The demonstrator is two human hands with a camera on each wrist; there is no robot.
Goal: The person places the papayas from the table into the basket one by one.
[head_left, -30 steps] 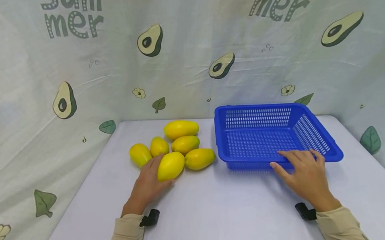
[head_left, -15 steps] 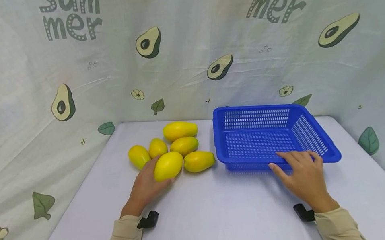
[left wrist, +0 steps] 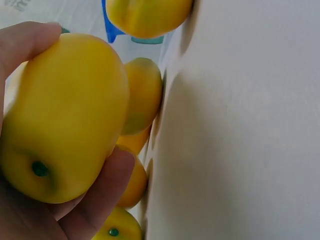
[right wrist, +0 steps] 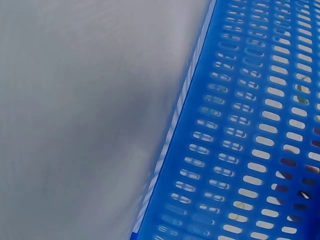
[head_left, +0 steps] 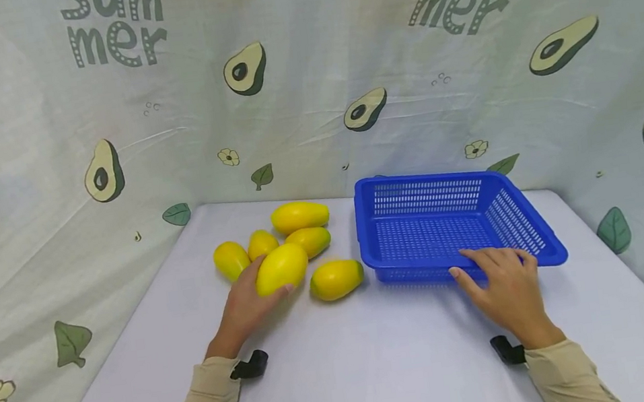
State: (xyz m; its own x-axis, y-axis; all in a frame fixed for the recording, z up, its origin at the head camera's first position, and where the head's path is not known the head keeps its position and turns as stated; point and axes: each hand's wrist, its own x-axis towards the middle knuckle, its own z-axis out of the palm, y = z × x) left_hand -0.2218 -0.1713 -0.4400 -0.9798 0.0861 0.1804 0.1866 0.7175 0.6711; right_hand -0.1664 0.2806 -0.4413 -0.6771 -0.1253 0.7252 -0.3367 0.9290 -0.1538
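My left hand [head_left: 247,309] grips a yellow mango [head_left: 282,269], thumb on one side and fingers on the other. In the left wrist view this mango [left wrist: 70,115] hangs apart from the white surface, its green stem spot showing. Another mango [head_left: 337,279] lies on the table just right of it. My right hand [head_left: 511,295] holds the near rim of a blue plastic basket [head_left: 410,267], fingers bent over the edge and thumb on the outer side. The right wrist view shows the slotted basket wall [right wrist: 200,125] but not the hand.
Several more mangoes lie behind the left hand, among them a long one [head_left: 300,217] at the back and a rounded one [head_left: 231,260] at the left. A printed cloth [head_left: 296,96] hangs behind the white table [head_left: 369,371].
My left hand has raised the mango slightly off the table. The mango beside it has shifted a little toward me and turned. The right hand stays on the basket rim.
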